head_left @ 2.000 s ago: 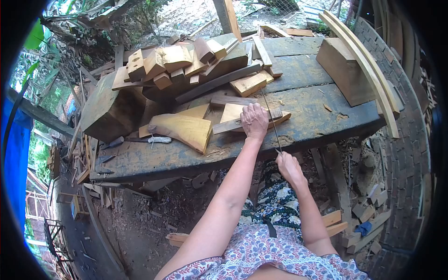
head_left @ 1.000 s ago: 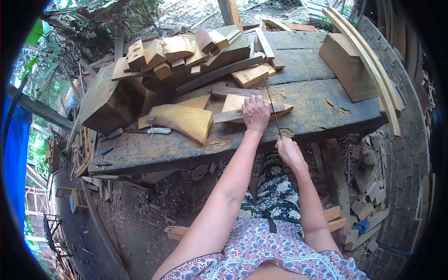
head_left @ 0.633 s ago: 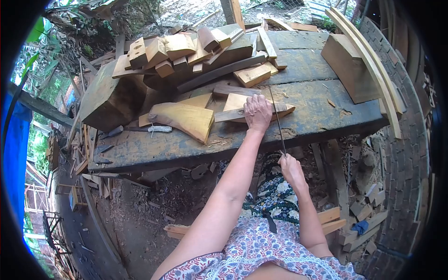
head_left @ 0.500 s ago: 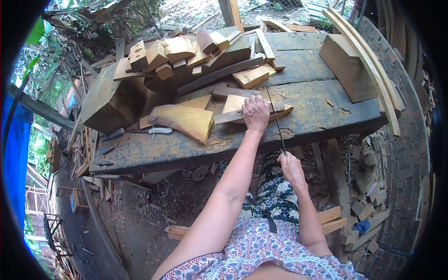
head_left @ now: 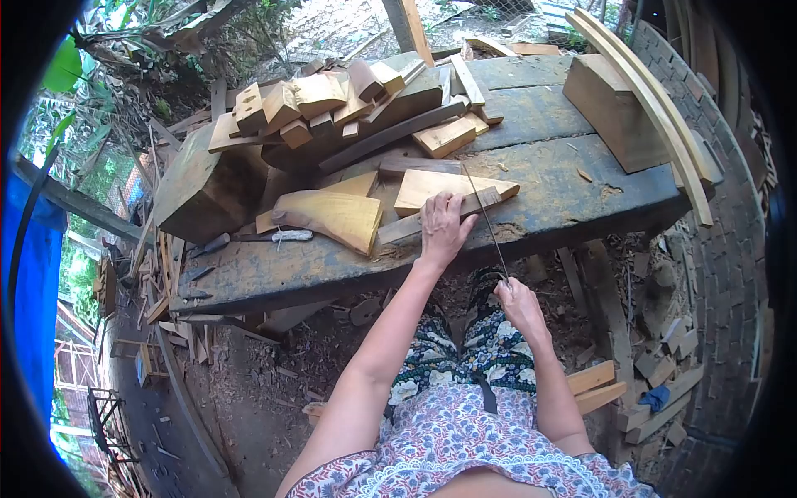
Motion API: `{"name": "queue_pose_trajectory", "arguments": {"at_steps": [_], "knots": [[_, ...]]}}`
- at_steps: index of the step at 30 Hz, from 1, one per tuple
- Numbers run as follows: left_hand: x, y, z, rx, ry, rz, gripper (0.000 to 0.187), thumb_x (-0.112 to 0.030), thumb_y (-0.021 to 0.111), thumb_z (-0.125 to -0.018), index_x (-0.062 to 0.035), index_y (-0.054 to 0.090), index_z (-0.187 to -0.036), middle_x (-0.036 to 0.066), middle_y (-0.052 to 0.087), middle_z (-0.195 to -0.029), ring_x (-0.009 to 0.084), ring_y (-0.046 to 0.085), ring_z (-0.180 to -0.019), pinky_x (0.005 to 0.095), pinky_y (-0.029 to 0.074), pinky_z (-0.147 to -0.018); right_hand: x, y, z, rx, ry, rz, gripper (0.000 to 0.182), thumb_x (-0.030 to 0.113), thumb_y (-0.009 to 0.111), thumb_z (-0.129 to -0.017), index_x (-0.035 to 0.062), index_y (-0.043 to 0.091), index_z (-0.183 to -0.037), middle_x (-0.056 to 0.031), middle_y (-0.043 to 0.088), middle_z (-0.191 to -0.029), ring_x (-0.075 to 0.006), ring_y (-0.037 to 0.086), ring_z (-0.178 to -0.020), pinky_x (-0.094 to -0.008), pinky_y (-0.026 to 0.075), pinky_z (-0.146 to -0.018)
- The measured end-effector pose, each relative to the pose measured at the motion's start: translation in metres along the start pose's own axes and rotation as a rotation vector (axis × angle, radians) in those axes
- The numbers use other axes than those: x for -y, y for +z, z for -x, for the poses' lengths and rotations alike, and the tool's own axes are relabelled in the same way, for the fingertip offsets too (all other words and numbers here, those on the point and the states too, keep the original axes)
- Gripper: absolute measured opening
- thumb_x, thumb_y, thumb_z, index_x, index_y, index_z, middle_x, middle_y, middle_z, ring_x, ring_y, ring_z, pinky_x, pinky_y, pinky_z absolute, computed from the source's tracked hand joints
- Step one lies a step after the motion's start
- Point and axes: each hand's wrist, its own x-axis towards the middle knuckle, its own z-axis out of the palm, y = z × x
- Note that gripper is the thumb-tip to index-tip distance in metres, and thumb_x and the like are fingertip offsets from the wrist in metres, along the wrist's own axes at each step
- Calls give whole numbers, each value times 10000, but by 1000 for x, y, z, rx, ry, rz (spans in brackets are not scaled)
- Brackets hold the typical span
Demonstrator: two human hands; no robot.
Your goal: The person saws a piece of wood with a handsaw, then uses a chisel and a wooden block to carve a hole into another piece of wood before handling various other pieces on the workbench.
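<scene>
My left hand (head_left: pixel 444 226) presses down over a narrow grey-brown wooden strip (head_left: pixel 404 230), fingers over its far edge and thumb spread to the right. In my closed right hand (head_left: pixel 520 304) is the near end of a saw (head_left: pixel 493 231), seen as a thin dark line; its handle is hidden by my fingers. The blade crosses the strip near its right end, to the right of my left hand. Behind the strip lies a pale wedge-shaped board (head_left: pixel 423 187). A curved yellowish piece of wood (head_left: pixel 332 217) rests left of my left hand.
A worn workbench (head_left: pixel 548 195) carries stacked wood offcuts (head_left: pixel 320 95) at the back and a large block (head_left: pixel 610 116) at right. Long curved strips (head_left: pixel 656 104) lean over that block. A tool with a whitish handle (head_left: pixel 292 236) and other small tools lie at left.
My left hand has slid left and nearer along the strip, uncovering more of the pale board. The saw stays across the strip, my right hand slightly lower. The view has shifted a little.
</scene>
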Motion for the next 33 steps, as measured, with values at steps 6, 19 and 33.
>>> {"name": "queue_pose_trajectory", "arguments": {"at_steps": [6,19,33], "knots": [[8,-17,35,-50,-90,-89,541,-101,718,-654,-100,512,-1154,85,475,-1073,280,466,-1016,411,375,-887,1,9,11,8,-48,13,290,272,482,-927,4,592,-943,-219,647,-905,-413,599,-904,-476,466,-770],[13,-19,40,-37,-186,-1,492,-154,721,-707,-102,509,-1148,93,486,-1049,297,460,-1014,415,381,-863,18,9,19,70,-67,153,340,303,481,-929,-8,607,-983,-246,640,-930,-416,600,-918,-482,470,-797],[16,-7,47,-63,-170,-16,467,-256,700,-756,-68,500,-1134,105,519,-1010,300,484,-979,429,372,-869,7,10,23,-23,-88,45,303,251,436,-931,33,634,-1003,-214,650,-935,-395,600,-948,-454,464,-819]]}}
